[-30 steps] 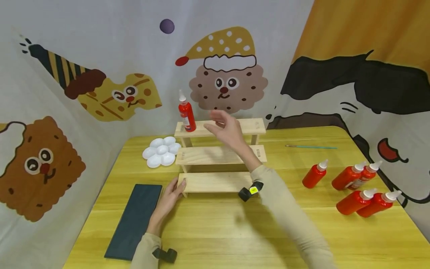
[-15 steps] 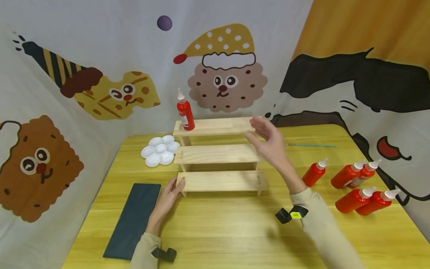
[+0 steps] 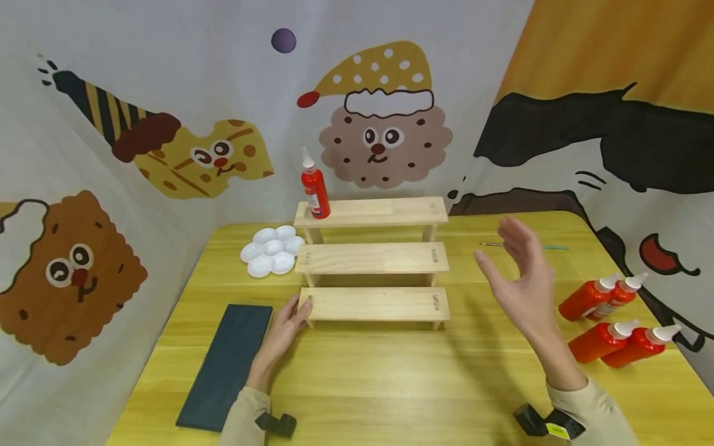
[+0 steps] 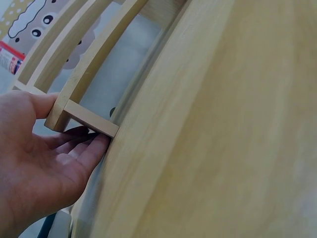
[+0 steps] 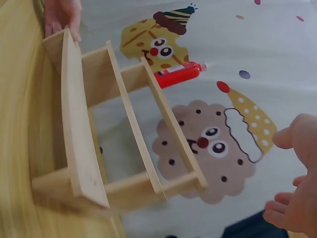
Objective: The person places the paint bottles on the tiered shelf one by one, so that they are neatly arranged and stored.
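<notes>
A three-tier wooden stand [image 3: 374, 303] rises like steps in the middle of the table. My left hand [image 3: 284, 328] holds the left end of its lowest step; in the left wrist view the thumb lies at the board's edge and the fingers [image 4: 94, 151] sit by the end leg. On the left of the top step a red squeeze bottle [image 3: 316, 195] with a white nozzle stands upright. My right hand [image 3: 527, 291] hovers right of the stand, thumb and fingers spread apart, with nothing in it. It covers part of a thin blue-handled paintbrush [image 3: 556, 248] in the head view.
Several red bottles [image 3: 597, 342] stand grouped at the right. A white flower-shaped paint palette [image 3: 273, 249] lies left of the stand, and a dark flat rectangular board [image 3: 225, 365] lies at the front left. A cartoon-printed cloth [image 3: 223, 62] hangs behind the table [image 3: 379, 384].
My right hand has moved right and toward me, from above the top step to beside the stand, and now hides the nearest single red bottle. The left hand stays on the stand.
</notes>
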Demonstrator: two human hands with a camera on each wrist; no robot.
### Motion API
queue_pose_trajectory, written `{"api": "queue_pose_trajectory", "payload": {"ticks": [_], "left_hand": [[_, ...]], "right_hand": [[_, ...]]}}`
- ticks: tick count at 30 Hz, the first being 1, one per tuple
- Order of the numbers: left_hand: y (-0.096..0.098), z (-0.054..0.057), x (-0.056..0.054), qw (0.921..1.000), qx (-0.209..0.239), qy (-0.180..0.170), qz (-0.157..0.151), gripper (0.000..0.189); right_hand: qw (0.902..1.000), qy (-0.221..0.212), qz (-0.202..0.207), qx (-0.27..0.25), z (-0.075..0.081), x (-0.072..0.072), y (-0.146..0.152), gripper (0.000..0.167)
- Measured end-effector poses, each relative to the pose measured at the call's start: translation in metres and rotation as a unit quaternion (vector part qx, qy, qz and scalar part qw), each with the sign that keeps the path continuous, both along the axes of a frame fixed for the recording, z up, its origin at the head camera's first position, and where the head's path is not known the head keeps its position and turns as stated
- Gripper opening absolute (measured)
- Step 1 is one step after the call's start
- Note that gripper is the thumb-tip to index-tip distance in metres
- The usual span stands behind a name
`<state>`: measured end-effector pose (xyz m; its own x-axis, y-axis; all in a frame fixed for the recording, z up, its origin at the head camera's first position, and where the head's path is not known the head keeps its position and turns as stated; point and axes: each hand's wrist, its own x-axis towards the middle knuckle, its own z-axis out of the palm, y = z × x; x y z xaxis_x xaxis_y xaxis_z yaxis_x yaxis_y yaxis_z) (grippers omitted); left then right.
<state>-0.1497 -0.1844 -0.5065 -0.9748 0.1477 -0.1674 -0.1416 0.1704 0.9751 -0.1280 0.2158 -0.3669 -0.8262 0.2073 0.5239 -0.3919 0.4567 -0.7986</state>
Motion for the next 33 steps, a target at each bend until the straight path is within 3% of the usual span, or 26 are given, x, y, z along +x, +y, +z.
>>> {"api": "queue_pose_trajectory", "payload": {"ticks": [5,10,17,24,30,33], "left_hand": [[0.001,-0.002,-0.001,1.0,0.0,0.0,0.001,0.067],[0.001,-0.005,-0.001,1.0,-0.001,-0.001,0.004,0.068],[0.001,-0.006,0.0,0.9999,-0.002,0.001,0.013,0.069],[0.001,-0.006,-0.002,0.9998,0.018,0.004,0.008,0.064],[0.002,-0.005,-0.001,0.9999,0.014,0.002,0.009,0.063],[0.002,-0.005,-0.001,0.9999,0.015,0.001,0.009,0.062]], "right_hand": [[0.9956,0.05,-0.08,0.005,-0.005,0.024,0.022,0.072],[0.9852,0.053,-0.162,-0.009,-0.016,0.043,0.041,0.068],[0.9675,0.015,-0.251,-0.029,-0.038,0.065,0.061,0.066],[0.9405,-0.05,-0.335,-0.025,-0.059,0.079,0.077,0.064],[0.9178,-0.123,-0.368,-0.084,-0.076,0.083,0.083,0.064],[0.9116,-0.139,-0.372,-0.107,-0.084,0.083,0.087,0.063]]}}
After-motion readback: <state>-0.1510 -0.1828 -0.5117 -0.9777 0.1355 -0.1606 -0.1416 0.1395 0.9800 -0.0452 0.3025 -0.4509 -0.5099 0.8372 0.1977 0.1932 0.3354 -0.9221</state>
